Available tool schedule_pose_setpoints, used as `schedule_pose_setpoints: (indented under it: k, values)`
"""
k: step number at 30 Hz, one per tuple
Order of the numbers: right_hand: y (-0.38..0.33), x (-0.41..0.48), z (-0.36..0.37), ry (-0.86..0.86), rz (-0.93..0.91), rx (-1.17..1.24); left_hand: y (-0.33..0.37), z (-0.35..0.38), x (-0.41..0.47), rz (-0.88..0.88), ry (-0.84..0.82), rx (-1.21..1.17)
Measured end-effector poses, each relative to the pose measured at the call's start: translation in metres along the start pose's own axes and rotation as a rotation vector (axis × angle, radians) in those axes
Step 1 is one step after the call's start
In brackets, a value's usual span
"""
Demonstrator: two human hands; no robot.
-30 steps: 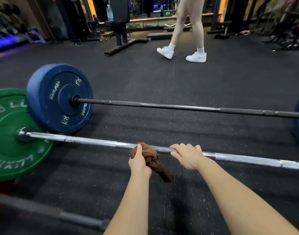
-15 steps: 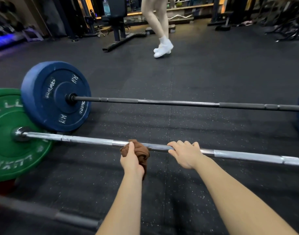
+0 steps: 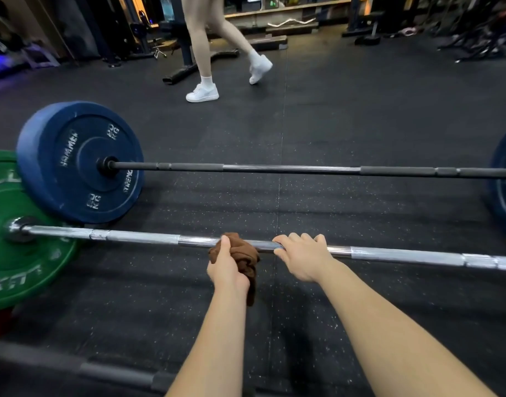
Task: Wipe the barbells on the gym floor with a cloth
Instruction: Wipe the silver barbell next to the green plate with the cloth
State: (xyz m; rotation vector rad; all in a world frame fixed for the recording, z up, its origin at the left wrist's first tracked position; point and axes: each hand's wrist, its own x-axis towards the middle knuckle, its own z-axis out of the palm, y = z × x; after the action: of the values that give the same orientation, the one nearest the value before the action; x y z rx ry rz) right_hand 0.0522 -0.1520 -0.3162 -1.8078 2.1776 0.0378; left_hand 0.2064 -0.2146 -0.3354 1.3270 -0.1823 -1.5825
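Note:
A silver barbell [image 3: 137,237] with a green plate [image 3: 22,270] lies across the black rubber floor in front of me. My left hand [image 3: 227,265] grips a bunched brown cloth [image 3: 244,253] wrapped over the bar near its middle. Just right of the cloth, my right hand [image 3: 301,257] curls its fingers over the same bar. Behind it lies a black barbell [image 3: 289,169] with a blue plate [image 3: 77,161] at its left end and another blue plate [image 3: 505,179] at the right edge.
A third dark bar [image 3: 111,373] lies on the floor close to me at the lower left. A person in white shoes [image 3: 203,93] walks across the floor beyond the barbells. Benches and racks [image 3: 185,58] stand along the back.
My left hand with the cloth slid left along the silver bar, then stayed near there. My right hand kept its hold. The person in white shoes walked from right to left.

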Motion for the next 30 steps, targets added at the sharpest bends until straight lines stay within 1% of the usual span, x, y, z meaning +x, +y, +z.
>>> schedule_pose_setpoints:
  k: [3, 6, 9, 15, 18, 21, 24, 27, 30]
  values:
    - [0.0, -0.001, -0.001, -0.015, -0.008, 0.005, 0.019, -0.004, 0.015, 0.057, 0.075, -0.029]
    - [0.0, 0.0, -0.001, -0.01, -0.009, 0.006, 0.027, -0.008, 0.017, 0.082, 0.091, 0.023]
    - [0.001, -0.001, 0.001, -0.006, -0.007, 0.002, 0.026, -0.009, 0.012, 0.07, 0.08, 0.045]
    - [0.0, -0.006, 0.0, -0.029, -0.007, 0.06, 0.018, 0.005, -0.002, 0.01, 0.094, -0.014]
    - [0.012, -0.022, 0.005, 0.05, 0.008, -0.017, 0.004, 0.012, -0.016, -0.008, 0.06, -0.002]
    - [0.041, -0.037, 0.011, 0.106, 0.033, -0.1, -0.011, 0.015, -0.027, -0.042, 0.025, 0.009]
    - [0.057, -0.046, 0.018, 0.163, 0.144, -0.124, -0.022, 0.016, -0.032, -0.087, 0.0, 0.015]
    - [0.051, -0.043, 0.029, 0.316, 0.222, -0.129, -0.024, 0.013, -0.03, -0.091, -0.029, 0.021]
    - [0.05, -0.036, 0.039, 0.416, 0.237, -0.131, -0.022, 0.009, -0.022, -0.088, -0.043, 0.041]
